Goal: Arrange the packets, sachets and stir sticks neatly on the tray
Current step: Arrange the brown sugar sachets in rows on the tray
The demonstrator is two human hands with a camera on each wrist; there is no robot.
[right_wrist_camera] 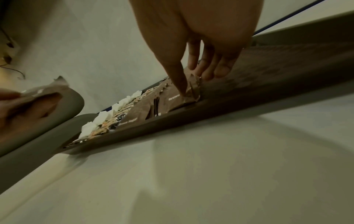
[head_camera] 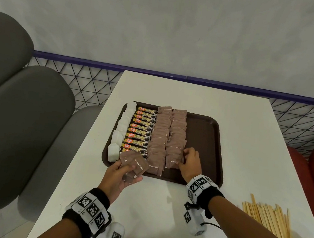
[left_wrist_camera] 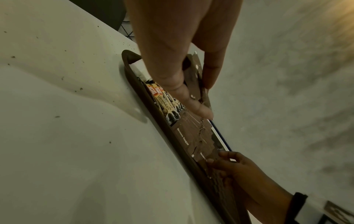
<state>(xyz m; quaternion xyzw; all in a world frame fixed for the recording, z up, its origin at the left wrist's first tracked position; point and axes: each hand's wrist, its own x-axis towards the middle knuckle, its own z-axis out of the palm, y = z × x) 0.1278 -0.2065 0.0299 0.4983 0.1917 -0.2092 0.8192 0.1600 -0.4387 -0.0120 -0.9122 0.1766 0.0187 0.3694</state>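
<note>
Nearest me on the right, the pale wooden stir sticks [head_camera: 270, 219] lie loose on the white table [head_camera: 161, 213], not yet trayed. My left hand [head_camera: 120, 175] pinches a few spare brown paper sugar sachets [head_camera: 134, 166]; my right hand [head_camera: 191, 163], fingers curled, nips the near sachet of the right-hand brown row [head_camera: 176, 140]. Beyond, the dark brown plastic tray [head_camera: 205, 136] holds neat rows, its right side bare.

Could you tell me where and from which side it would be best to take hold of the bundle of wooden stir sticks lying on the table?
Probably around the middle of the wooden stir sticks, coming from above with fingers and thumb across their width. They lie flat and roughly parallel on the white table, right of the brown tray, slightly fanned, so a mid-length grasp should gather them and keep them balanced.
</note>
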